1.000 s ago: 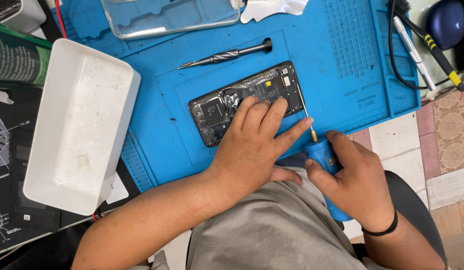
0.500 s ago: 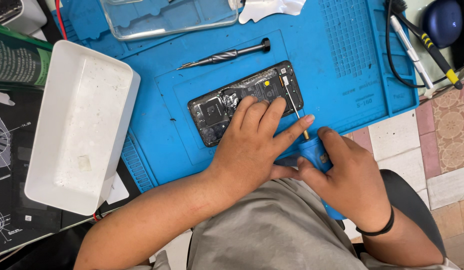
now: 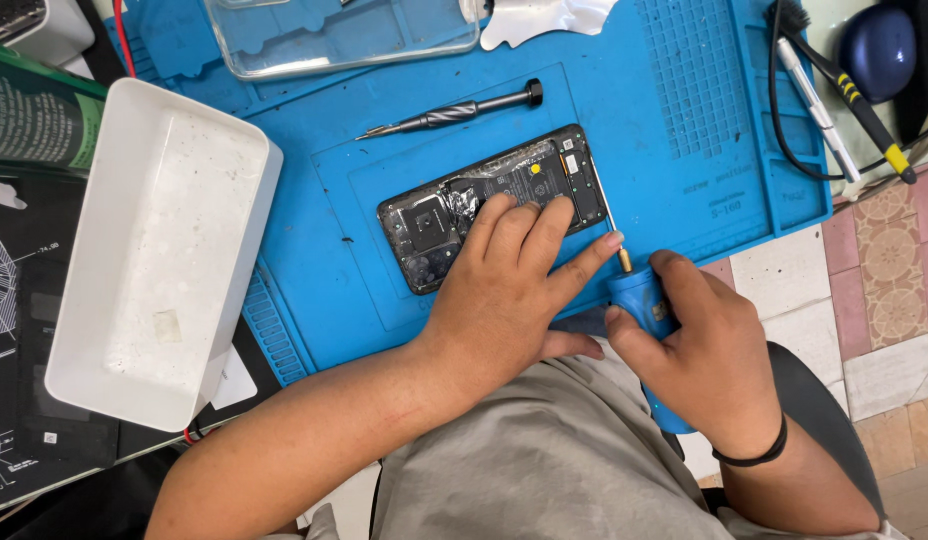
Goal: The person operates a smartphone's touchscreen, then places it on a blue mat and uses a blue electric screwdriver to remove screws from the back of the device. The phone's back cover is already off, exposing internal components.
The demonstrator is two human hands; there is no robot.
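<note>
I look down on the blue work mat (image 3: 704, 130) that covers most of the bench, with the white tray (image 3: 164, 250) resting on its left edge and a clear case (image 3: 344, 35) at the top. Near the middle of the mat lies the opened phone (image 3: 484, 200), back cover off, tilted, its lower half under my left hand (image 3: 504, 290). That hand lies flat with fingers spread, pressing the phone down; its grip is apart, closed on nothing. My right hand (image 3: 704, 360) is clamped on the blue screwdriver (image 3: 639, 300), whose thin shaft runs up to the phone's right end. A spare dark screwdriver (image 3: 454, 115) lies just above the phone.

My worry is a slip: the tip sits at the very edge of the phone, so it could skate off and gouge the board, or a loosened screw could roll off the mat's near edge, which is just beside my hands. Open room lies to the right of the phone and between phone and tray
</note>
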